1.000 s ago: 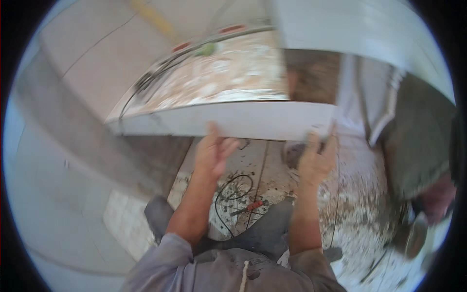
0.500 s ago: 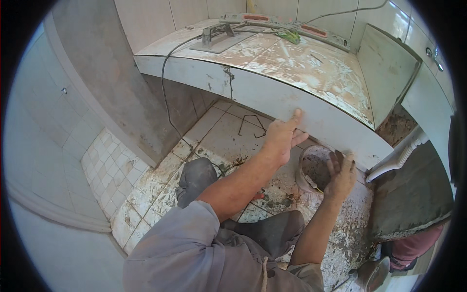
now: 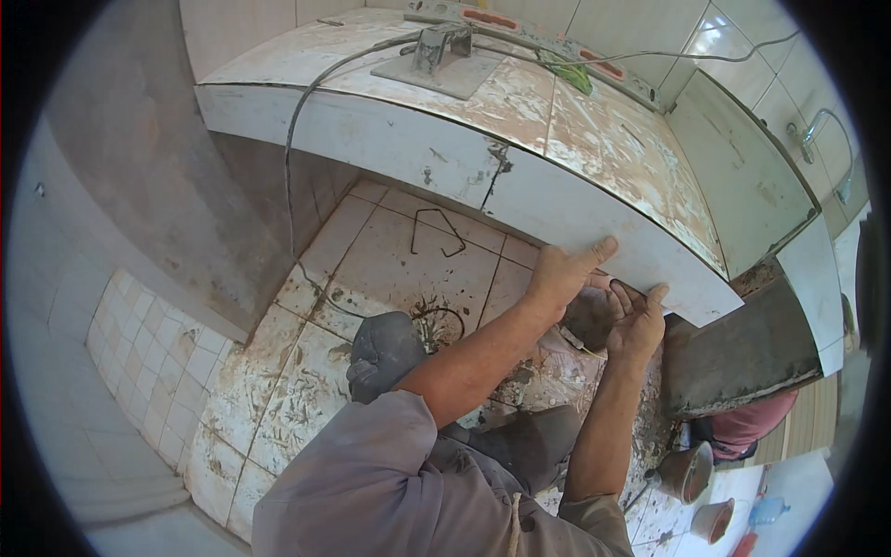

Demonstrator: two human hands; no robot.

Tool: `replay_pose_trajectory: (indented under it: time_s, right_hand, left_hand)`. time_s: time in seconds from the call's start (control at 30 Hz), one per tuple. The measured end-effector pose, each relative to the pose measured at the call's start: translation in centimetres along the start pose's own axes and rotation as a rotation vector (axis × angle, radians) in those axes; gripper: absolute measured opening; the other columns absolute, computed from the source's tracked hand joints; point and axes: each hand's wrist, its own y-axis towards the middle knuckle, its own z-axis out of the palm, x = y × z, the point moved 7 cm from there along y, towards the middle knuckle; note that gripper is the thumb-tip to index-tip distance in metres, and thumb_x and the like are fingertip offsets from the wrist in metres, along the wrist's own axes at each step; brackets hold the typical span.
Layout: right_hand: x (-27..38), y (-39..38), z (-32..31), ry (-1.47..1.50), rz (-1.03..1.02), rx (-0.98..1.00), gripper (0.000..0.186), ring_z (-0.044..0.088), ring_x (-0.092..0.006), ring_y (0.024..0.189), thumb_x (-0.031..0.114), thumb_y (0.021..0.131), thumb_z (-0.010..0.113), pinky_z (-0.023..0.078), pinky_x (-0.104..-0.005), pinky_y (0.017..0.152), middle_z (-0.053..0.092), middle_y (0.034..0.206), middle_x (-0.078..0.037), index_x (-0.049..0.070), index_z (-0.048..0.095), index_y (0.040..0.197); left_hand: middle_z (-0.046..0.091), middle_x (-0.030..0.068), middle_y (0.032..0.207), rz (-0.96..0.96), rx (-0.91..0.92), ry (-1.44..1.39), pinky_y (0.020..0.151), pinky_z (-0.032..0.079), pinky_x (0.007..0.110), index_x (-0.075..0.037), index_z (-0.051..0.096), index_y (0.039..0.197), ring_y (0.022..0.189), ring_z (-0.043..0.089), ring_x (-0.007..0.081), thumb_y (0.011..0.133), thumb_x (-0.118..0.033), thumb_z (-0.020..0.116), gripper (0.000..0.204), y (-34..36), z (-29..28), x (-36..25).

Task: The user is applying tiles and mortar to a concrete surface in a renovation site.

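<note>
A pale tile strip (image 3: 613,243) covers the front edge of the tiled counter (image 3: 520,102). My left hand (image 3: 561,281) grips the strip's lower edge, thumb against its face and fingers curled beneath. Close to its right, my right hand (image 3: 639,330) holds the same edge, thumb up on the face and fingers bent under, partly hidden. Beneath my hands stands a round bucket (image 3: 588,320) with dark contents, mostly covered by them. A dark gap shows between this strip and the tile strip (image 3: 390,139) to its left.
On the counter lie a trowel float (image 3: 445,70), a long level (image 3: 538,39) and a bright green item (image 3: 568,72). A black cable (image 3: 290,176) hangs over the front. A bent wire (image 3: 436,232) lies on the dirty floor (image 3: 316,371). More buckets (image 3: 687,472) stand lower right.
The view has shifted, so the counter appears larger and further left. My right hand has moved along the strip closer to my left hand. Both hands stay at the lower edge.
</note>
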Motion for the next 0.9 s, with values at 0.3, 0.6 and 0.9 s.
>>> replay_pose_trajectory:
  time_s: [0.3,0.6,0.9]
  right_hand:
    - [-0.4,0.4,-0.4,0.028,-0.01,-0.04,0.053,0.067,-0.0244,0.079,0.044,0.099,0.045,0.059,-0.0302,0.063,0.064,0.092,-0.019,-0.005,0.05,0.116]
    - [-0.8,0.8,-0.4,0.064,-0.015,-0.029,0.045,0.066,-0.0273,0.077,0.036,0.101,0.045,0.058,-0.0319,0.061,0.064,0.094,-0.02,-0.006,0.048,0.117]
    - [-0.7,0.3,0.0,0.102,-0.033,-0.032,0.043,0.068,-0.0283,0.076,0.034,0.101,0.045,0.06,-0.0317,0.06,0.064,0.091,-0.021,-0.006,0.047,0.118]
  left_hand:
    - [0.064,0.0121,0.098,-0.08,0.023,0.009,0.056,0.054,0.024,0.007,0.061,0.109,0.069,0.063,0.0153,0.083,-0.035,0.075,0.051,0.3,-0.2,0.6]
    - [0.064,0.0113,0.095,-0.042,-0.067,0.057,0.054,0.052,0.025,0.008,0.063,0.103,0.068,0.063,0.0157,0.082,-0.039,0.075,0.053,-0.1,-0.3,0.4]
    - [0.065,0.0109,0.09,-0.065,-0.086,0.102,0.053,0.052,0.025,0.008,0.063,0.1,0.066,0.063,0.0154,0.081,-0.044,0.075,0.057,-0.6,-0.5,0.7]
